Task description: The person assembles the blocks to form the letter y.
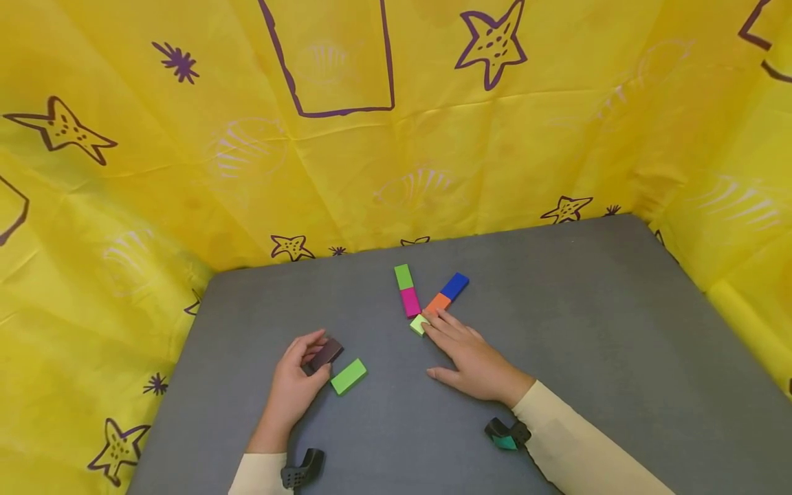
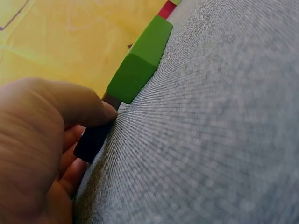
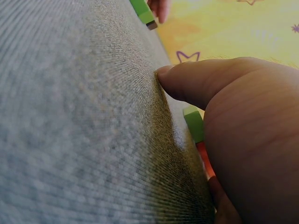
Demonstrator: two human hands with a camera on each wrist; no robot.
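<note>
My left hand (image 1: pixel 297 385) holds a dark brown block (image 1: pixel 328 353) between thumb and fingers, down on the grey table. Just beside that block lies a green block (image 1: pixel 349 377). In the left wrist view the thumb covers part of the dark block (image 2: pixel 95 142). Fairly straight fingers of my right hand (image 1: pixel 473 361) reach over a light green block (image 1: pixel 419 324) and the near end of an orange block (image 1: pixel 436 302); its thumb is spread away. A blue block (image 1: pixel 455 286) continues the line from the orange one. A magenta block (image 1: pixel 410 302) and another green block (image 1: pixel 403 276) form a second line.
A yellow cloth (image 1: pixel 433 151) printed with starfish and shells hangs behind and at the sides of the grey table (image 1: pixel 588 309). A black wrist mount (image 1: pixel 303 469) is on the left sleeve, another mount (image 1: pixel 507 434) on the right.
</note>
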